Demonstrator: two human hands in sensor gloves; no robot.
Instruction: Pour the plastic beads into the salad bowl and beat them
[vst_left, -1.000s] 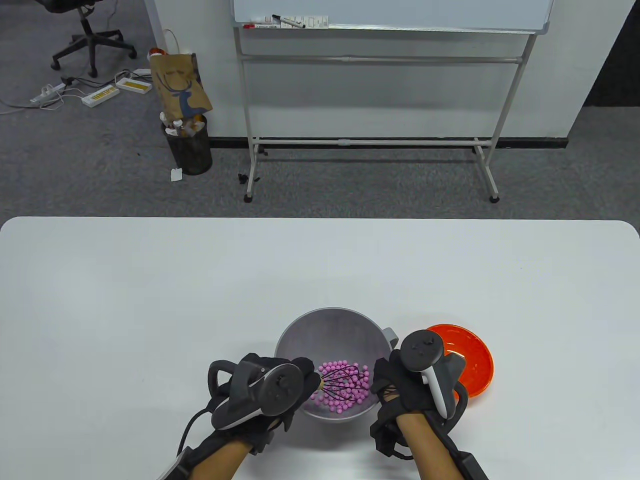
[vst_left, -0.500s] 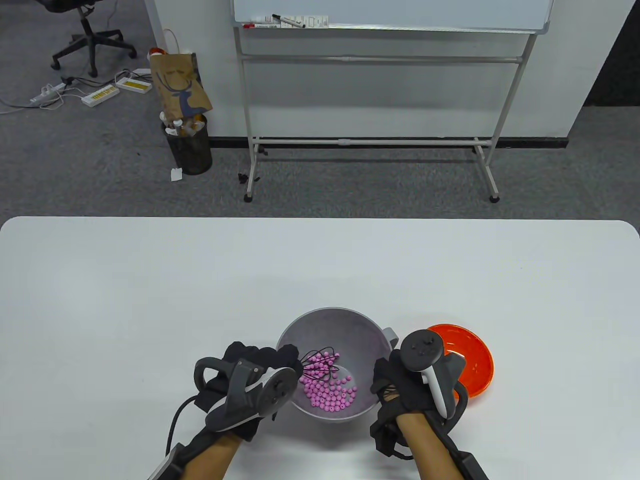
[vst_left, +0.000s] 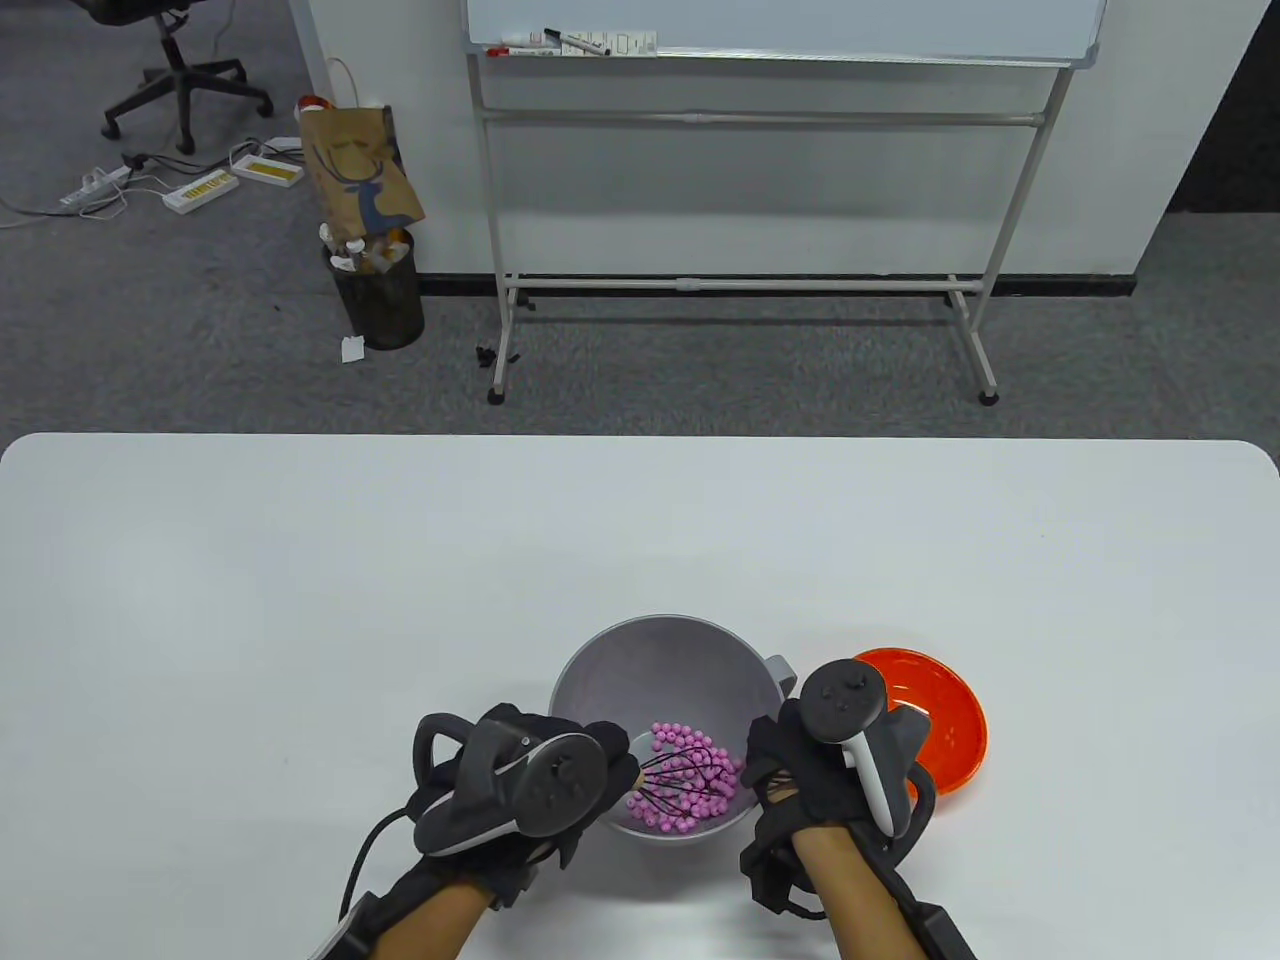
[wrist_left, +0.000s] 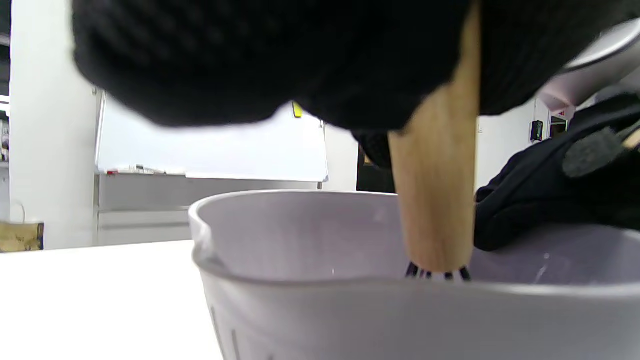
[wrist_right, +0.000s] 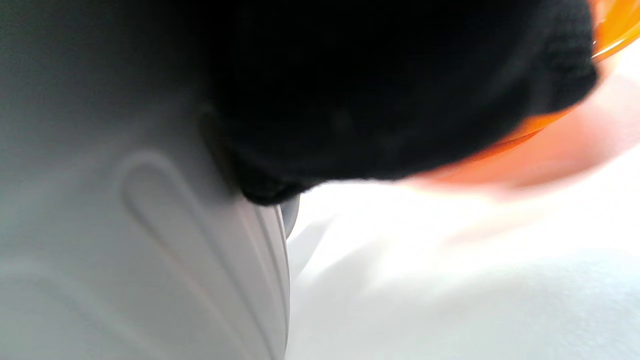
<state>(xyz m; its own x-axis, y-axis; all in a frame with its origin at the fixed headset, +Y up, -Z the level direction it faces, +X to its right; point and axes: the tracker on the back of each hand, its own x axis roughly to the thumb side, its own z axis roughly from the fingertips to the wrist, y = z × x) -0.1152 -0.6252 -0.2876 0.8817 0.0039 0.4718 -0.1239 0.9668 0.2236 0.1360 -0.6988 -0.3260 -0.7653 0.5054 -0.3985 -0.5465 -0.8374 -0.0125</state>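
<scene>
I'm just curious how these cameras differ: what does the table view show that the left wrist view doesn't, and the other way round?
Only the table view shows the pink beads, the whisk's black wires among them, and the orange dish. Only the left wrist view shows the whisk's wooden handle coming down from the left hand. Both show the grey salad bowl and the right hand at its side.

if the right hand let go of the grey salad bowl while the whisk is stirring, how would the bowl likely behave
The grey salad bowl looks like thin plastic, so probably light and apt to slide on the smooth white table. It is deep, and the pink beads add little weight, so the whisk could likely tip it.
</scene>
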